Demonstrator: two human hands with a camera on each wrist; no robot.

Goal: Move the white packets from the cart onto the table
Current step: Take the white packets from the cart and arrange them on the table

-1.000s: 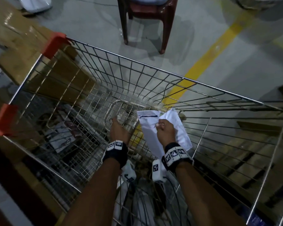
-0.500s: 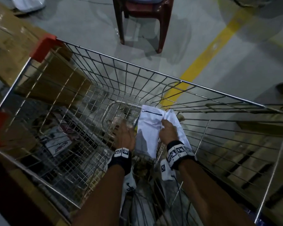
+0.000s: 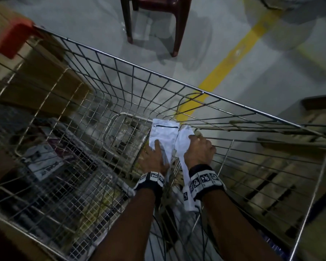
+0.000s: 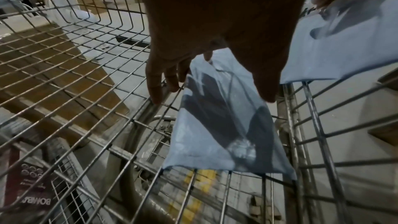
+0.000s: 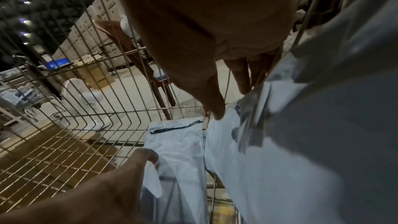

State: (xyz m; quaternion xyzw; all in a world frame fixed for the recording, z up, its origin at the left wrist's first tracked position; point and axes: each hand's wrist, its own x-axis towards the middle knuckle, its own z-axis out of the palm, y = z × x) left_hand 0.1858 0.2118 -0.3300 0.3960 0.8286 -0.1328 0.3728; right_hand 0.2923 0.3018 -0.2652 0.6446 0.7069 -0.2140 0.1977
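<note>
left hand (image 3: 154,157): mine, down inside the cart, thumb and fingers pinching the near end of a white packet (image 3: 164,136). From the left wrist cam the packet (image 4: 224,134) hangs off my fingers (image 4: 154,81) over the wire floor.

right hand (image 3: 198,151): curled over a second white packet (image 3: 183,146), which sits just right of the first one, edges touching or nearly so. The right wrist cam shows my fingertips (image 5: 215,106) pressing on its top end and the plastic (image 5: 269,159) bunching up under my palm, so it's a grip, just a sloppy one.

first packet: flat poly mailer with a dark strip across its far end (image 5: 176,125).

cart (image 3: 132,66): wire basket with a red plastic corner cap (image 3: 13,40). Both packets are still in it, down at the narrow end by the right side wall. Can't tell if anything else is lying in the basket, too dark and blurry.

below the basket: printed stuff shows through the mesh on the left (image 3: 43,162), looks like boxes or bags, lettering too smeared to read.

around: cardboard boxes (image 3: 36,76) past the cart's left side, a dark red plastic chair (image 3: 152,21) on the grey floor beyond the far wall, a yellow floor line (image 3: 231,57) running diagonally under the cart's right corner.

in the way: only the cart's own wire walls around my wrists.

table: not in any of my views.
</note>
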